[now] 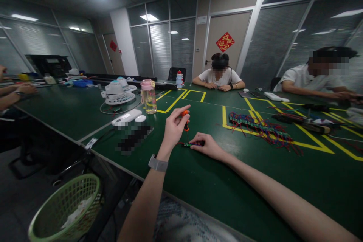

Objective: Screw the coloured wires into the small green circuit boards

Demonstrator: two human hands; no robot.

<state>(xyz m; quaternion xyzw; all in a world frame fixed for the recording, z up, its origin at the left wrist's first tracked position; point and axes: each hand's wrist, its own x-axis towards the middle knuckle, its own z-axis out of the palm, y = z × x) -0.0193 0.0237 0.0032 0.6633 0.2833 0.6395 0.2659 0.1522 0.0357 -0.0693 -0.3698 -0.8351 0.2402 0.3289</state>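
Observation:
My left hand [176, 125], with a grey watch band on its wrist, grips an orange and black screwdriver [186, 121] by the handle. The screwdriver stands upright, and its tip meets a small green circuit board [186, 145] on the table. My right hand [206, 146] rests on the table with thumb and fingers pinched at the board's right end, where dark wires come off. A red wire leaves the board on its left side. The fingers partly hide the board.
Many wired circuit boards [255, 124] lie in a row on the right of the green table [198, 181]. A pink-lidded bottle [149, 97], white fans [119, 92] and a white device [126, 117] stand left. A green basket [95, 187] is below. Two people sit opposite.

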